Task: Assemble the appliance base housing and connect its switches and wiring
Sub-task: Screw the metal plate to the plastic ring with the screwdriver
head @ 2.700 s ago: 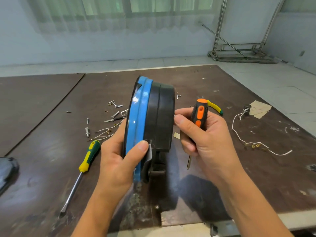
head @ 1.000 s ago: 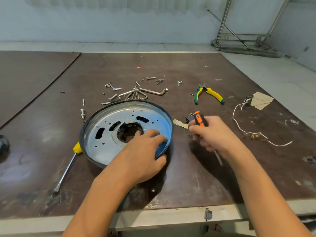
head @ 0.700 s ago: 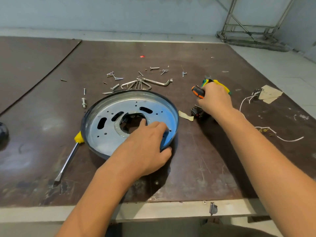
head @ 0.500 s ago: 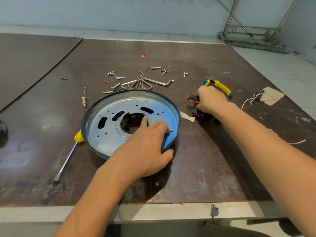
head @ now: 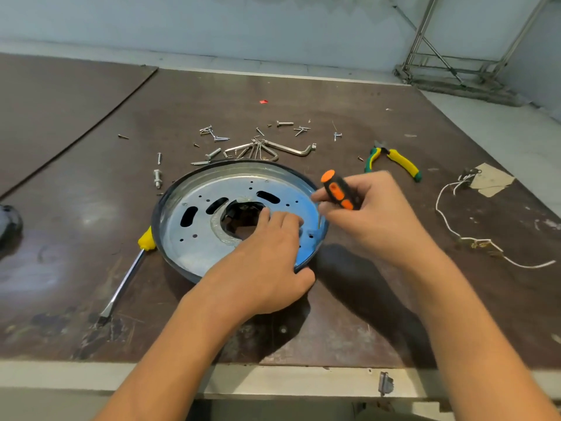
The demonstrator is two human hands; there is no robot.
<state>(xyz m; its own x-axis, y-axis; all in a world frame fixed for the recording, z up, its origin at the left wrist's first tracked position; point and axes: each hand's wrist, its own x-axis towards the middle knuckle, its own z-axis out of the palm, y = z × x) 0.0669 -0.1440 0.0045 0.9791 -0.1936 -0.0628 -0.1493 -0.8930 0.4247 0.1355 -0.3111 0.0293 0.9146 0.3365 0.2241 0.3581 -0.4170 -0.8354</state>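
The round base housing [head: 200, 232] lies flat on the table, its metal plate with slots and a central hole facing up. My left hand [head: 267, 262] presses on its near right rim, thumb outside the edge, fingers on the plate. My right hand [head: 376, 217] holds an orange-and-black screwdriver [head: 338, 189] over the housing's right edge, shaft pointing down toward the plate; the tip is hidden. A white wire with brass terminals [head: 473, 241] lies at the right.
Loose screws and bolts [head: 212, 138] and a bunch of hex keys [head: 261, 150] lie behind the housing. Green-yellow pliers [head: 397, 159] sit at the back right. A yellow-handled screwdriver [head: 127, 278] lies left of the housing. Tan paper scrap [head: 491, 180] far right.
The housing went from held upright to lying flat. My right hand reached out to the small part right of the housing, then came back over the housing's right edge with the screwdriver.
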